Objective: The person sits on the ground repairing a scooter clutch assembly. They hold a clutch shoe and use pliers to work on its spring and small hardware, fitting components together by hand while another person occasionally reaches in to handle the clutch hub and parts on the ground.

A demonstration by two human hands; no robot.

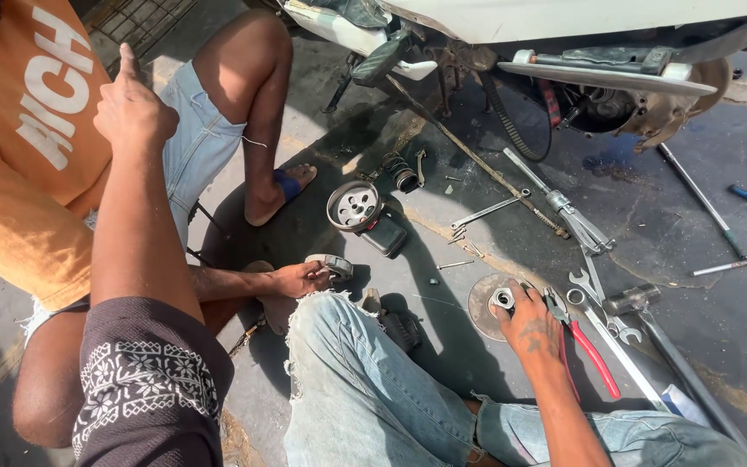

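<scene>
The left hand [134,108] is up in the air, curled shut on nothing, one finger sticking up. A co-worker's hand [298,278] on the ground holds a curved grey part [332,266]. Behind it sits a round drum with holes [354,206]. The right hand [527,322] presses a round metal disc [486,304] flat on the ground — fingers wrapped on its shiny middle piece [503,299], maybe so it won't slide. Red pliers [588,346] and wrenches [596,298] lie close beside it.

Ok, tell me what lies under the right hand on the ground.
Under the right hand sits a flat round grey metal disc, with a small shiny metal ring at the fingertips. The hand covers the disc's right side, so nothing there can be seen.
</scene>
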